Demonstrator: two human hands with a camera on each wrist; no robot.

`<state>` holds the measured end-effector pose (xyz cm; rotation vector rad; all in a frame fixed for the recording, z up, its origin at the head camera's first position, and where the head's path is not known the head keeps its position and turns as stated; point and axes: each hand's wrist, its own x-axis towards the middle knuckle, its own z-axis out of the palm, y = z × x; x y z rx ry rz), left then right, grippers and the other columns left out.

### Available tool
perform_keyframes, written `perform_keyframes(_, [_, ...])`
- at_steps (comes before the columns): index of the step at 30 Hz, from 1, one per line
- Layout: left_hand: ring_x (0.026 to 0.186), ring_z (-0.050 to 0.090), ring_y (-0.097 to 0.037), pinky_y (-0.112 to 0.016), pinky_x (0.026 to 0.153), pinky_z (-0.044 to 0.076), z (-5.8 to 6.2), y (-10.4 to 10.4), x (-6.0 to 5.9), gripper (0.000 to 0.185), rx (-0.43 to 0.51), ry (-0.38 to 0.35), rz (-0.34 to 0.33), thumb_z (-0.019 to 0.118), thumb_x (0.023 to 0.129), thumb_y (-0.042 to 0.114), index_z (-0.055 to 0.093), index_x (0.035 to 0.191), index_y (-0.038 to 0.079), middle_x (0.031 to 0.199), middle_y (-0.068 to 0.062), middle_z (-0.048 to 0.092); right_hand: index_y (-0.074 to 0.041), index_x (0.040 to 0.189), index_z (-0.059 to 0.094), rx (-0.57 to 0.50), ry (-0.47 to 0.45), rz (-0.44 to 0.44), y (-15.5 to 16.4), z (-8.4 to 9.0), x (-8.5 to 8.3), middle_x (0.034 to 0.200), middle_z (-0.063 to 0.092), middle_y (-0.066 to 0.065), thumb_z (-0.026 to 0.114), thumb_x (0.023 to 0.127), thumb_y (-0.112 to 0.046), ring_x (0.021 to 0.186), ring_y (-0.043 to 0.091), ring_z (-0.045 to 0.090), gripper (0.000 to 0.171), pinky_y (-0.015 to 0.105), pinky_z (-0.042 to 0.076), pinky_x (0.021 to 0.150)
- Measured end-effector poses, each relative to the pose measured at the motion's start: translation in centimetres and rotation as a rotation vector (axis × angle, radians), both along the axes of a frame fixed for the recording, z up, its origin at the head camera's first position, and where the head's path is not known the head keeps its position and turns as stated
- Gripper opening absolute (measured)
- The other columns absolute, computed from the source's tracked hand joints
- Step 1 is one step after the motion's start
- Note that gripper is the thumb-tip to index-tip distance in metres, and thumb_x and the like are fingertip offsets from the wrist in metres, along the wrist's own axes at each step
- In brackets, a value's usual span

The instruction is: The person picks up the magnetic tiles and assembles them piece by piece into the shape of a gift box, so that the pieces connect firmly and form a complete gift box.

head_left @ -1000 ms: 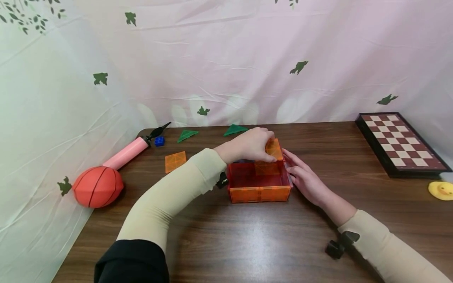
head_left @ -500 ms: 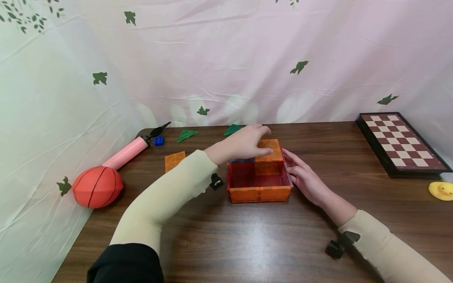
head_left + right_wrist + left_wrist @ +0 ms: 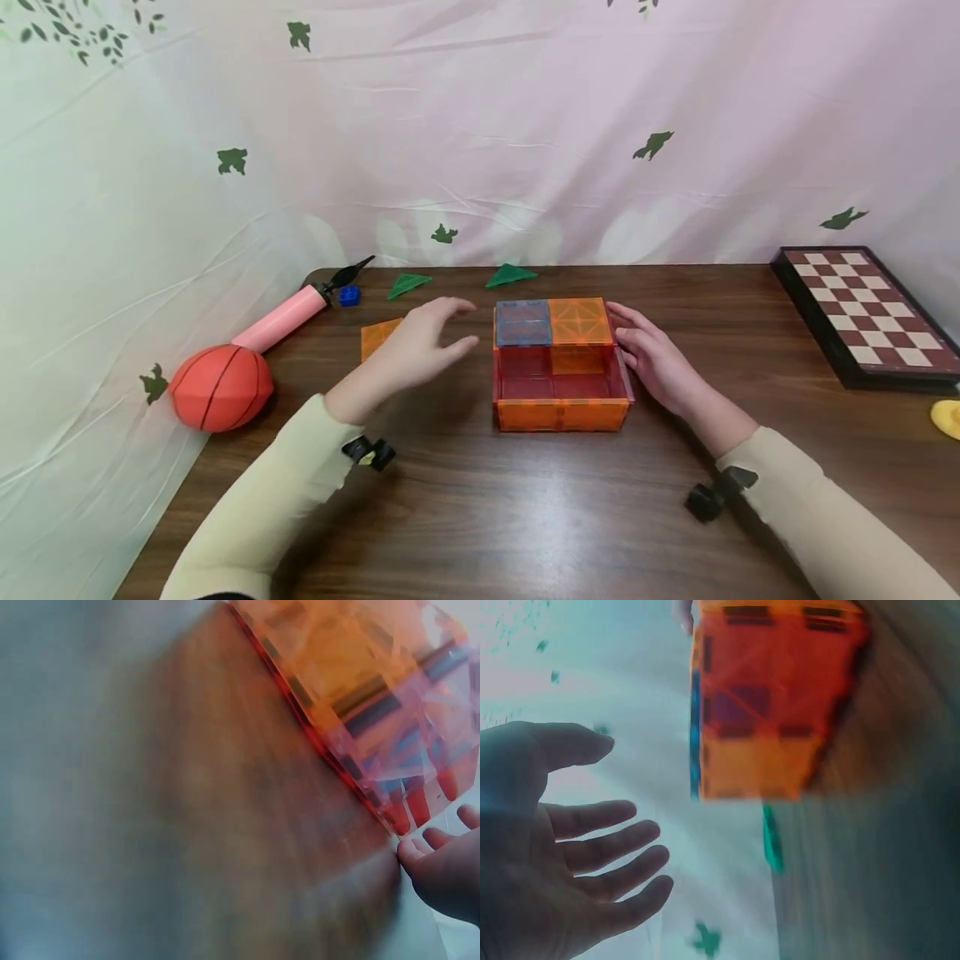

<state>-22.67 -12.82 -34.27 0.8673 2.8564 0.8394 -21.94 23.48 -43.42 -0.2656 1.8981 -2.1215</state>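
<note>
The box [image 3: 562, 415] of see-through tiles stood on the table [image 3: 480, 508] between the two hands. A blue tile [image 3: 522, 323] and an orange tile [image 3: 580, 320] lay side by side over its back half, while the front half was uncovered, showing the red inside. The left hand [image 3: 412, 346] hung apart from the box, on its left, fingers parted and free of any object. The right hand [image 3: 658, 360] was at the box's right side, fingers loosely bent, a fingertip at the box's edge without grasping it. A loose orange square [image 3: 377, 336] lay partly behind the left hand. Farther back were two green triangles [image 3: 511, 276] and a blue block [image 3: 349, 295], near a pink pump [image 3: 281, 318]; a red ball [image 3: 221, 388] sat at left, a chessboard [image 3: 873, 308] at right.
</note>
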Motion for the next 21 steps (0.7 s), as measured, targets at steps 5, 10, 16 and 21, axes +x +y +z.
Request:
perform_keyframes(5, [0.128, 0.055, -0.03, -0.051, 0.106, 0.044, -1.1, -5.2, 1.3, 0.049, -0.046, -0.016, -0.022, 0.072, 0.097, 0.026, 0.058, 0.138, 0.003, 0.138, -0.013, 0.059, -0.007, 0.162, 0.02, -0.008, -0.022, 0.011, -0.4, -0.1, -1.9, 0.154, 0.036, 0.012, 0.046, 0.11, -0.03, 0.127, 0.013, 0.048, 0.063, 0.019, 0.042, 0.102])
perform_keyframes(10, [0.119, 0.061, -0.034, -0.054, 0.099, 0.048, -2.5, -10.0, 2.1, 0.051, -0.117, -0.03, -0.025, 0.078, 0.091, 0.022, 0.061, 0.134, 0.001, 0.132, -0.016, 0.062, -0.003, 0.151, 0.034, 0.012, -0.028, 0.002, -0.5, 0.0, -2.8, 0.138, 0.049, 0.006, 0.05, 0.109, -0.029, 0.119, 0.013, 0.053, 0.052, 0.019, 0.046, 0.099])
perform_keyframes(16, [0.118, 0.059, -0.039, -0.058, 0.099, 0.047, -4.5, -13.9, 3.0, 0.062, -0.186, -0.084, 0.01, 0.085, 0.083, 0.025, 0.061, 0.135, 0.0, 0.134, -0.022, 0.058, -0.008, 0.141, 0.043, 0.002, -0.018, 0.005, -0.4, -0.1, -3.1, 0.132, 0.053, 0.004, 0.05, 0.109, -0.027, 0.115, 0.015, 0.054, 0.039, 0.02, 0.047, 0.098])
perform_keyframes(21, [0.132, 0.046, -0.047, -0.062, 0.104, 0.042, -5.7, -15.2, 3.2, 0.069, -0.215, -0.165, -0.045, 0.087, 0.079, 0.017, 0.058, 0.14, 0.002, 0.147, -0.027, 0.047, -0.008, 0.137, 0.046, -0.024, -0.017, 0.011, -0.4, -0.3, -3.4, 0.128, 0.056, 0.003, 0.05, 0.109, -0.024, 0.112, 0.016, 0.055, 0.033, 0.021, 0.048, 0.095])
